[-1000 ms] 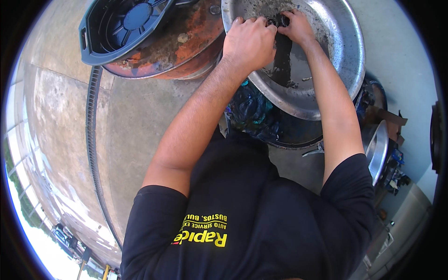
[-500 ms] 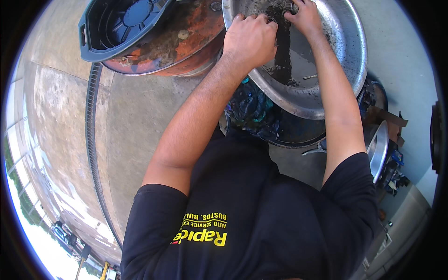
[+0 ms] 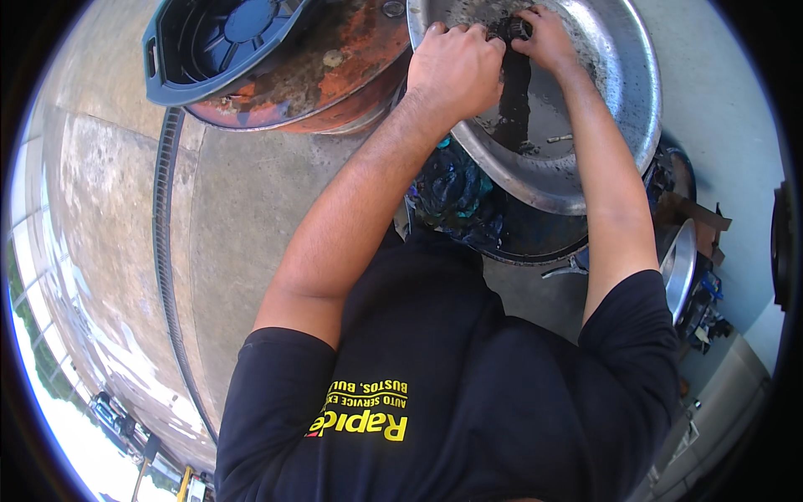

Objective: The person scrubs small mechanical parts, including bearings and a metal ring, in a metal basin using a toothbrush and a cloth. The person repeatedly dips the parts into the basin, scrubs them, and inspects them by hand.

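A wide round metal basin [image 3: 606, 180] holds a shallow layer of dark, dirty liquid. Over its far part, my right hand [image 3: 548, 40] pinches a small dark, ribbed, round part [image 3: 519, 29] between thumb and fingers. Beside it on the left, my left hand [image 3: 456, 71] is closed, knuckles up, its fingertips curled out of sight. Whatever it grips is hidden beneath the hand. A black streak runs down the basin's bottom from between the hands. Nearer to me in the basin lies a small pale stick-like piece [image 3: 559, 138].
Left of the basin stands a rusty orange drum [image 3: 335, 88] bearing a dark blue-grey drain pan [image 3: 155, 71]. Below the basin is an open dark drum [image 3: 535, 243] with plastic bags [image 3: 452, 184] in it. A floor grate [image 3: 163, 201] runs along the left; another metal bowl [image 3: 679, 263] stands right.
My right hand has moved slightly nearer to me, and the dark ribbed part shows more clearly in its fingers. My left hand stays closed in nearly the same place.
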